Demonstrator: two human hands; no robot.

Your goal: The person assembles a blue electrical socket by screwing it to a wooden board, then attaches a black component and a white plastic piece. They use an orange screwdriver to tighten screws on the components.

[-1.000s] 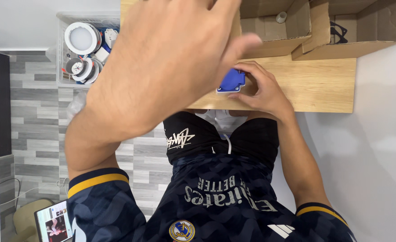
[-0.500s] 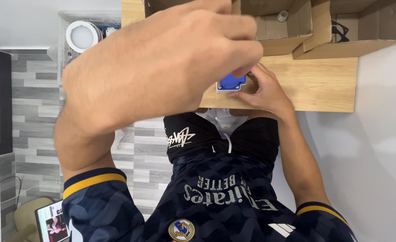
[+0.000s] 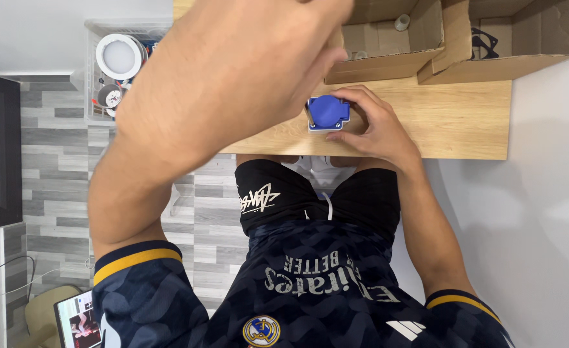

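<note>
1. Blue socket cover [image 3: 328, 113] sits at the near edge of the wooden table [image 3: 465, 119], in front of an open cardboard box [image 3: 387, 38]
2. Right hand [image 3: 375, 125] cups it, fingers curled round its right side, steadying
3. Left hand [image 3: 233, 84] is raised close to camera, blurred; fingers reach toward the cover, grip cannot be told
4. Judged step: working on the held part; next move needs a firm hold

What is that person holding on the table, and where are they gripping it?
The right hand grips a blue round socket part by its right edge. The left hand looms before it; whether it holds anything cannot be told.
</note>
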